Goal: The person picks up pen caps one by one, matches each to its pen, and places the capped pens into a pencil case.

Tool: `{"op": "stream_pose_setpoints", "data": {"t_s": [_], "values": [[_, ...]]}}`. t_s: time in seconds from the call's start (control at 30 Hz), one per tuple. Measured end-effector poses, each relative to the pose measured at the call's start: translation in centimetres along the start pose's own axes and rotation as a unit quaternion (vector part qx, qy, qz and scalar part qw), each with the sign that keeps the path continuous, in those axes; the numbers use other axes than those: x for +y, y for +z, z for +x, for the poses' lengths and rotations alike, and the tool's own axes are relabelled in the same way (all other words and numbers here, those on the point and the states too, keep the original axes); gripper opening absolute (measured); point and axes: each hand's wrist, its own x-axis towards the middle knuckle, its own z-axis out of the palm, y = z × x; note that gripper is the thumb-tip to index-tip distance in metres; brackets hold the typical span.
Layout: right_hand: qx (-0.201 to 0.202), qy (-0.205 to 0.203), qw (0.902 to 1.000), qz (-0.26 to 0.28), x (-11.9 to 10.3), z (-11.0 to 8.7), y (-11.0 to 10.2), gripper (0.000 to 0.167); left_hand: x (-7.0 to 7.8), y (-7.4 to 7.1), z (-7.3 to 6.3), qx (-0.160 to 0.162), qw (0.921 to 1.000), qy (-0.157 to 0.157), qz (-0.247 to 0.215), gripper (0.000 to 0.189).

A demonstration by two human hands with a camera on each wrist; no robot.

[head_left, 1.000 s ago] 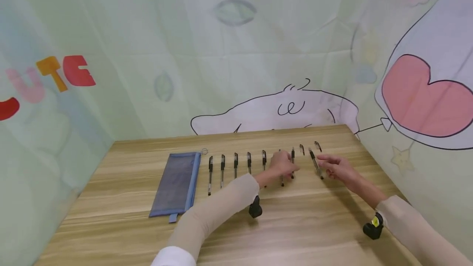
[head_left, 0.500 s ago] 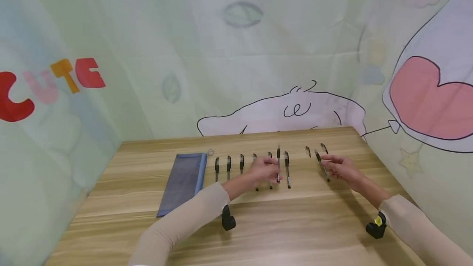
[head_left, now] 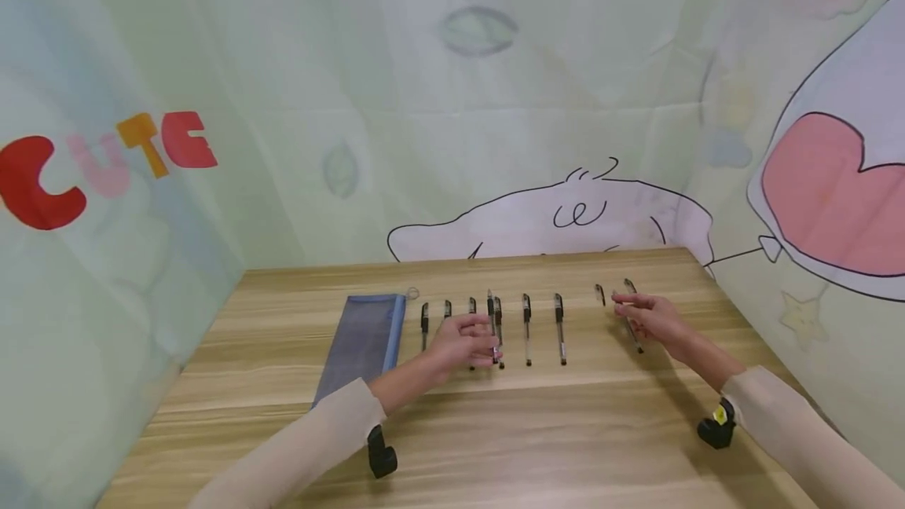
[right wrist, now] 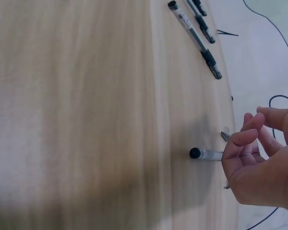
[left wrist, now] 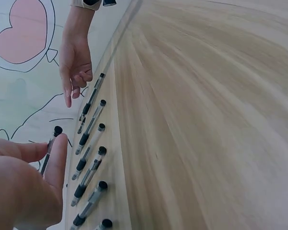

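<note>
In the head view my left hand [head_left: 459, 346] pinches an uncapped black gel pen [head_left: 491, 303] over the row of pens. The left wrist view shows this pen's dark end [left wrist: 57, 130] between thumb and finger. My right hand [head_left: 654, 319] hovers with loosely curled fingers by another uncapped pen [head_left: 632, 334], which lies slanted on the table. In the right wrist view that pen's black end [right wrist: 195, 153] sticks out from behind the fingers; whether they touch it is unclear. Two loose pen caps [head_left: 599, 294] lie near the back edge, beyond the right hand.
Several capped pens [head_left: 559, 328] lie in a row on the wooden table [head_left: 537, 430], some partly hidden by the left hand. A blue mesh zip pouch [head_left: 362, 336] lies left of them. A printed curtain [head_left: 368, 100] stands behind the table's back edge.
My left hand has taken up the uncapped pen from the right end of the row and carried it left, across the capped pens. The right hand stays beside the slanted pen.
</note>
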Motion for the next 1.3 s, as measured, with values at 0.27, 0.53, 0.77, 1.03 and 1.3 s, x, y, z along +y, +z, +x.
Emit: {"op": "stream_pose_setpoints", "data": {"t_s": [0.27,0.53,0.77,1.03,1.3], "values": [[-0.004,-0.012,0.9998,-0.015,-1.1,1.0,0.6,0.055,-0.4,-1.2,-0.9,0.026,0.9995,0.015,-0.001,0.051],[0.011,-0.016,0.9992,-0.035,-1.9,2.4,0.5,0.051,-0.7,-1.3,-1.6,0.009,0.9997,0.019,-0.014,0.051],[0.019,-0.040,0.9947,-0.093,-2.2,3.9,0.2,0.047,-1.3,-1.1,-1.7,0.003,0.9997,0.019,-0.016,0.052],[0.073,-0.092,0.9588,-0.259,-1.8,5.3,0.4,0.035,-1.2,-1.0,-1.8,0.002,0.9997,0.017,-0.020,0.054],[0.081,-0.103,0.9322,-0.337,-1.3,6.7,1.1,0.034,-1.5,-1.2,-1.9,-0.015,0.9996,0.011,-0.019,0.053]]}}
